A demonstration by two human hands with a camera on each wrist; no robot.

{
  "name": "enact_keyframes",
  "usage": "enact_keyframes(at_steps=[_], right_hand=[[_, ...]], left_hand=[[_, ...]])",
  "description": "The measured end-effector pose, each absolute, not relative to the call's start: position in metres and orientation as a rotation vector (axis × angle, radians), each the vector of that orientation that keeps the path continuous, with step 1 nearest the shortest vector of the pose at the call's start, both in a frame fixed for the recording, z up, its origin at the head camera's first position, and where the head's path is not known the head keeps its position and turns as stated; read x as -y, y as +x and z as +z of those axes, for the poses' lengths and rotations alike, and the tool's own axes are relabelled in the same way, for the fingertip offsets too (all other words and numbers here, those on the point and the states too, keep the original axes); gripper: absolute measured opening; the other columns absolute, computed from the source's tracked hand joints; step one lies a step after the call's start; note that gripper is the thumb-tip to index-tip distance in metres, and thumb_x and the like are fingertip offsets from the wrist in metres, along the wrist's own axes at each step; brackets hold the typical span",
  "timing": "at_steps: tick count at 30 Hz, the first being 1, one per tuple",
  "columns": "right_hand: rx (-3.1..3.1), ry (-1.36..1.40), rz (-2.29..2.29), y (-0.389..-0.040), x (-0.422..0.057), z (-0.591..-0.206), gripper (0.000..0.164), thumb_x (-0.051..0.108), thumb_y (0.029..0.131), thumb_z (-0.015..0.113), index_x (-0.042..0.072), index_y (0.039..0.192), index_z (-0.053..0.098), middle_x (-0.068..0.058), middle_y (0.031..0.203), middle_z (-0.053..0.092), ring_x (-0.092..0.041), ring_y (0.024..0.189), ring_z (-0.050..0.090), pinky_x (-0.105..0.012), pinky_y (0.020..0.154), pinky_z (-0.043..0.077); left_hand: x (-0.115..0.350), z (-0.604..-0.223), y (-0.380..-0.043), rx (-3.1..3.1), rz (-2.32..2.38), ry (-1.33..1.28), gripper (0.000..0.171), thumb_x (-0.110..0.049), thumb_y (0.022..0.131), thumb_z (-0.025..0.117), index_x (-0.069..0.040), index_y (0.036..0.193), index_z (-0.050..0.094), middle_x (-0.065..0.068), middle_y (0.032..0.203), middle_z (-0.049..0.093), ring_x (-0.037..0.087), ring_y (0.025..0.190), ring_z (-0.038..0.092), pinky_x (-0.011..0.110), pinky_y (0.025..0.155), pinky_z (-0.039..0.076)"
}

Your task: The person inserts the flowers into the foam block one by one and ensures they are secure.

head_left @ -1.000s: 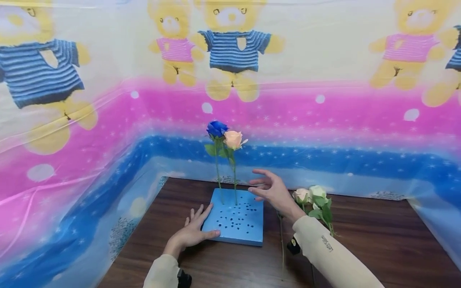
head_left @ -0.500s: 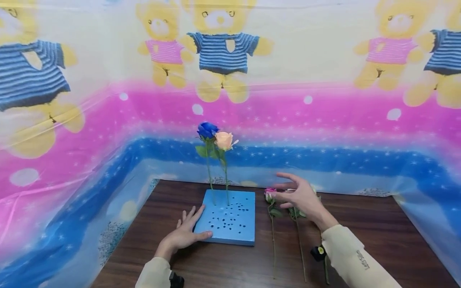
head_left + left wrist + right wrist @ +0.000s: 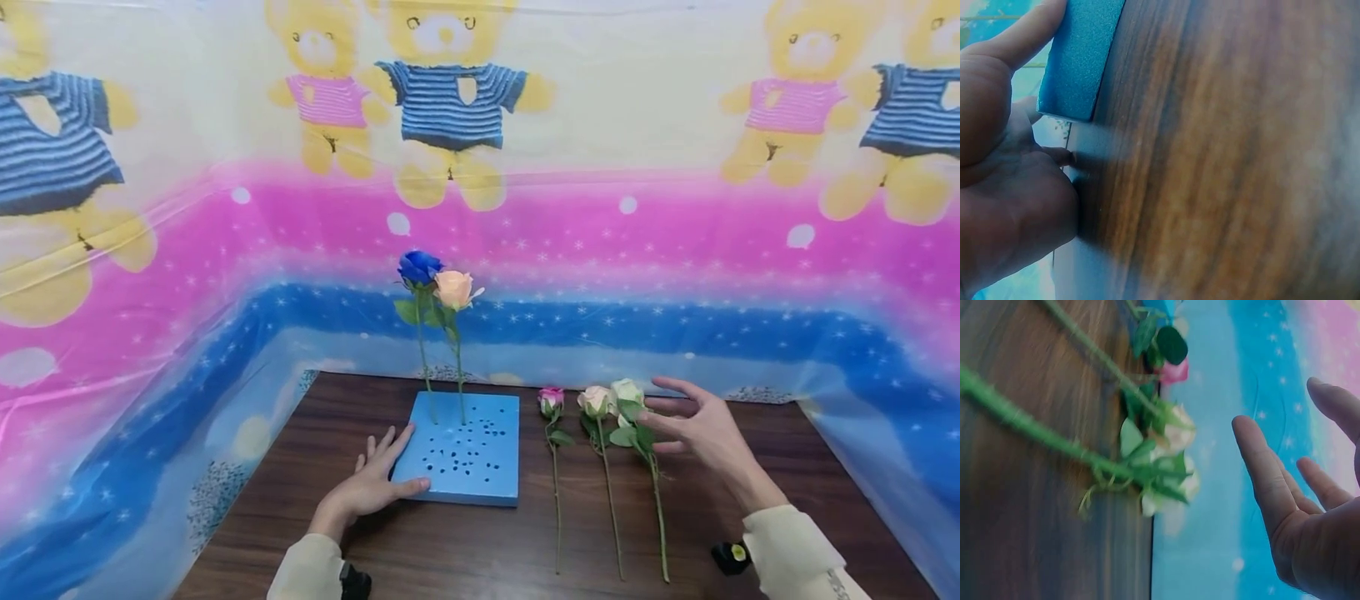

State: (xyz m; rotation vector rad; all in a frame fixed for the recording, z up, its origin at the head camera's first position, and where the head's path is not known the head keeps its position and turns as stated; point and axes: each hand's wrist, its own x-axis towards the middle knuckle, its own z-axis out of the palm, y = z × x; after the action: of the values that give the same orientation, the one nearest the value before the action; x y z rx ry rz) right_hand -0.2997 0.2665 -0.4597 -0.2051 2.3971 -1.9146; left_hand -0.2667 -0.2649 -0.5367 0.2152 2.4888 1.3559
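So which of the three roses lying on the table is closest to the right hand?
The white rose, rightmost in the row, beside the right hand; the cream rose lies in the middle, the pink rose farthest left.

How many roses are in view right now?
5. Blue rose and peach rose stand in the block; right of it, pink rose, cream rose and white rose lie on the table. None looks hidden.

A dark wood-grained counter (image 3: pixel 450 550) stood against a printed cloth (image 3: pixel 615 92) that bent round a corner on the left. Yellow bears (image 3: pixel 452 104) in striped shirts filled its cream top, above a pink band (image 3: pixel 555 225) and a blue band (image 3: pixel 570 321).
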Motion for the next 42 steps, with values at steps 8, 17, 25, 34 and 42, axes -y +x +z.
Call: enact_keyframes(at_steps=[8, 17, 25, 34, 42], right_hand=[[-2.299, -0.089, -1.944, -0.290, -0.291, -0.479, 0.089, 0.016, 0.103, 0.084, 0.002, 0.174, 0.031, -0.041, 0.159, 0.051, -0.043, 0.113, 0.080, -0.060, 0.087, 0.067], [-2.300, 0.067, -1.873, -0.283, -0.297, -0.515, 0.090, 0.013, 0.100, 0.087, 0.000, 0.172, 0.034, -0.042, 0.157, 0.053, -0.039, 0.117, 0.079, -0.058, 0.080, 0.069], [-2.322, 0.190, -1.755, -0.283, -0.292, -0.533, 0.088, 0.010, 0.097, 0.089, -0.003, 0.168, 0.039, -0.037, 0.143, 0.067, -0.035, 0.104, 0.081, -0.055, 0.073, 0.069], [-2.398, 0.216, -1.646, -0.284, -0.286, -0.539, 0.073, 0.005, 0.096, 0.087, -0.008, 0.159, 0.051, -0.034, 0.139, 0.063, -0.029, 0.098, 0.080, -0.051, 0.072, 0.069], [-2.460, 0.252, -1.530, -0.290, -0.277, -0.542, 0.072, 0.006, 0.095, 0.087, -0.007, 0.158, 0.053, -0.029, 0.138, 0.055, -0.027, 0.099, 0.073, -0.047, 0.070, 0.069]], left_hand=[[0.266, -0.537, -0.268, -2.508, 1.329, 0.216, 0.106, -0.043, 0.103, 0.083, -0.023, 0.181, 0.014, 0.025, 0.185, -0.010, 0.053, 0.164, -0.030, 0.079, 0.126, -0.017], [0.266, -0.541, -0.269, -2.501, 1.329, 0.210, 0.106, -0.045, 0.102, 0.083, -0.023, 0.181, 0.016, 0.025, 0.185, -0.010, 0.053, 0.164, -0.030, 0.080, 0.125, -0.018], [0.267, -0.543, -0.270, -2.502, 1.335, 0.206, 0.107, -0.044, 0.101, 0.083, -0.024, 0.181, 0.015, 0.025, 0.185, -0.010, 0.053, 0.164, -0.031, 0.080, 0.125, -0.018], [0.263, -0.538, -0.272, -2.497, 1.326, 0.207, 0.106, -0.044, 0.102, 0.083, -0.024, 0.182, 0.015, 0.025, 0.185, -0.010, 0.053, 0.164, -0.031, 0.080, 0.125, -0.018], [0.263, -0.537, -0.269, -2.490, 1.326, 0.202, 0.107, -0.043, 0.103, 0.082, -0.022, 0.182, 0.013, 0.027, 0.184, -0.010, 0.055, 0.163, -0.031, 0.080, 0.124, -0.020]])
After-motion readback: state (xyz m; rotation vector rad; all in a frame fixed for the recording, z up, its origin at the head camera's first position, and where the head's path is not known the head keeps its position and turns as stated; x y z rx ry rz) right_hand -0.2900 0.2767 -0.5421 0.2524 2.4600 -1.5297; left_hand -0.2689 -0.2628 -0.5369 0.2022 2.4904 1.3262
